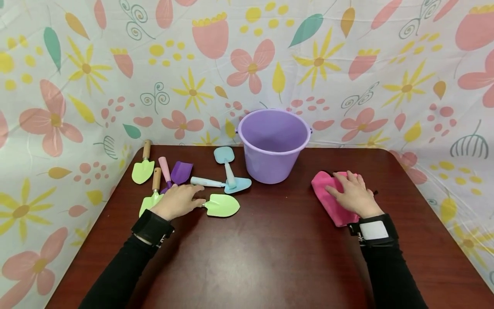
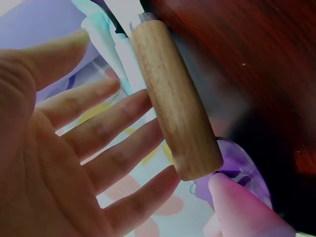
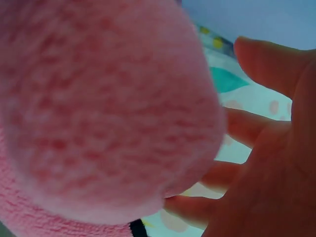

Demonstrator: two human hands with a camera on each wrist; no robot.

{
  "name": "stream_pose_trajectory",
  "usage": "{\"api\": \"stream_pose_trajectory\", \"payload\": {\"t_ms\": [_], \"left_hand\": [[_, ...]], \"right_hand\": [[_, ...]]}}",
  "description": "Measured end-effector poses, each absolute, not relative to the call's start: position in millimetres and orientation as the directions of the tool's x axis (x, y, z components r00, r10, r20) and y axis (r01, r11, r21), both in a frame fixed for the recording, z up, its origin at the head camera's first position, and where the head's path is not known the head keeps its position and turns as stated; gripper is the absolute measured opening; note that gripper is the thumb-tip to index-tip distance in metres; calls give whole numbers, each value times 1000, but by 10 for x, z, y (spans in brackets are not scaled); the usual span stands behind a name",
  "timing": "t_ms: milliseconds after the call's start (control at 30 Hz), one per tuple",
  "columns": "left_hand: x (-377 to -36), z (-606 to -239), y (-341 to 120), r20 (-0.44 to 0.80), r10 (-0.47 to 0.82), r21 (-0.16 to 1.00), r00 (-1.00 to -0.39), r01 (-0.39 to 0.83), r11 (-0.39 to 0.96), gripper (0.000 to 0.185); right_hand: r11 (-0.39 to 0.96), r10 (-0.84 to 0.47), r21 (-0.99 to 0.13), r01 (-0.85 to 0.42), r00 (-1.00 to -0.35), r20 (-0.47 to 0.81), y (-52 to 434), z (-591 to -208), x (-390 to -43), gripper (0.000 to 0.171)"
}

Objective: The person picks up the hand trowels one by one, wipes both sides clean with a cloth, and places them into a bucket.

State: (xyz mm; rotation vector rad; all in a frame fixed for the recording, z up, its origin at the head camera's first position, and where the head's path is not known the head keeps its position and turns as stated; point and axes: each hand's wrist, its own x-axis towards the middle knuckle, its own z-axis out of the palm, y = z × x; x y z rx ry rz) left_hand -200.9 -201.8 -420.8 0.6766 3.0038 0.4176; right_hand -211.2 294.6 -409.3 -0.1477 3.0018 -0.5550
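My left hand (image 1: pixel 178 201) hovers over the handle end of a small light-green trowel (image 1: pixel 222 206), its fingers spread and fairly straight. In the left wrist view the trowel's wooden handle (image 2: pixel 175 103) lies by the fingertips, and no finger wraps round it. On the right side of the table, my right hand (image 1: pixel 356 195) is over a folded pink cloth (image 1: pixel 328 201). Seen from the right wrist, the cloth is fluffy (image 3: pixel 108 113) with a black strip at its edge, and the fingers extend beside and behind it; firm contact is hard to tell.
A purple bucket (image 1: pixel 272 167) stands at the back middle. Left of it lie a light-blue shovel (image 1: pixel 224 155) crossing a light-blue trowel (image 1: pixel 241 184), a purple shovel (image 1: pixel 181 172), a pink handle (image 1: pixel 164 169) and two more green trowels (image 1: pixel 143 172). A flowered sheet (image 1: pixel 252 68) hangs behind the table.
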Motion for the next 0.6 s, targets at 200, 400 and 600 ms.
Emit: {"api": "stream_pose_trajectory", "payload": {"t_ms": [200,400,600], "left_hand": [[-1979,-4242,-2019,-19,446,210,-895,433,877,37],[-1961,-4251,-2012,-19,457,159,-889,449,879,33],[-1979,-4272,-1991,-14,477,160,-879,469,869,32]], "right_hand": [[928,-99,-368,-57,-990,-98,3034,-4173,-2152,81],[925,-95,-379,-33,-985,-147,3099,-4244,-2175,88],[924,-96,-381,-27,-982,-162,3103,-4281,-2198,93]]}}
